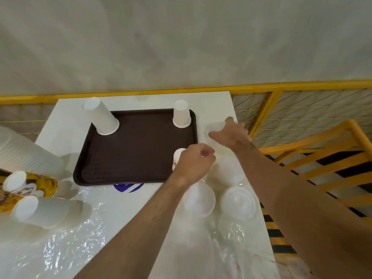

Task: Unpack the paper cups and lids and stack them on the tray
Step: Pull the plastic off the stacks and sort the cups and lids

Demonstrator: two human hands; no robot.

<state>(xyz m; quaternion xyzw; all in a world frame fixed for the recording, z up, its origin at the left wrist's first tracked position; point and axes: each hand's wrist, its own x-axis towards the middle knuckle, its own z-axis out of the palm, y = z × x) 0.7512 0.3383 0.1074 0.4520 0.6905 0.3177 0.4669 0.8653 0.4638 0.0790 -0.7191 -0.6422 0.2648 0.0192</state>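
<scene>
A dark brown tray lies on the white table. Upside-down white paper cup stacks stand at its far left corner and far right corner. A third cup stack at the near right is partly hidden by my left hand, whose curled fingers pinch clear plastic wrap. My right hand grips a stack of translucent lids just right of the tray. More lid stacks lie in the wrap beneath my forearms.
Wrapped cup stacks lie at the table's left: a white one, a yellow-brown patterned one and a long white one. Loose clear plastic covers the near table. A yellow chair and a yellow mesh fence are on the right.
</scene>
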